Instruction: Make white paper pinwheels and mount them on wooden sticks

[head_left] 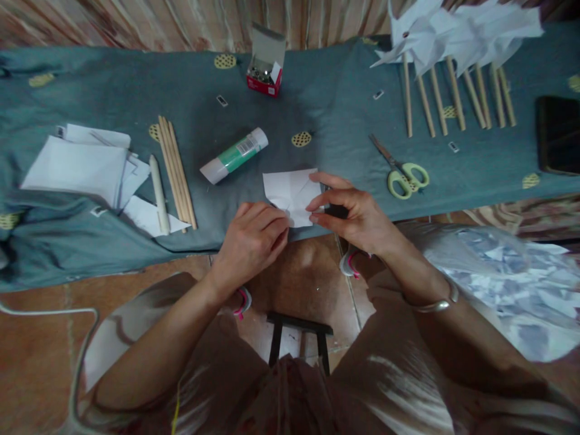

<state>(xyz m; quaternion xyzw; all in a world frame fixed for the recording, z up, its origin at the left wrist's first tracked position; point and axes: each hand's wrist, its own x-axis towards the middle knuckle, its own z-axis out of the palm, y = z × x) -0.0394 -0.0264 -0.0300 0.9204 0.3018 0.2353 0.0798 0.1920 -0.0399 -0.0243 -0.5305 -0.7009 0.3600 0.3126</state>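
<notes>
A small white paper sheet (pixel 290 187) with crease or cut lines lies at the table's front edge, between both hands. My left hand (pixel 254 238) is closed, its fingertips pinching the paper's lower left corner. On the paper's right side, my right hand (pixel 348 208) grips the edge between thumb and fingers, the index finger reaching over the upper right corner. A glue stick (pixel 235 156) with a green label lies beyond my left hand. To the right of my right hand rest scissors (pixel 401 172) with light green handles, their blades pointing away.
White paper pieces (pixel 77 166), a white pen-like stick (pixel 158 193) and several wooden sticks (pixel 174 169) lie at left. A red box (pixel 264 81) of small metallic pieces stands open at the back. Paper pinwheels (pixel 453 36), a dark phone (pixel 559 134) and a bag (pixel 512 284) are at right.
</notes>
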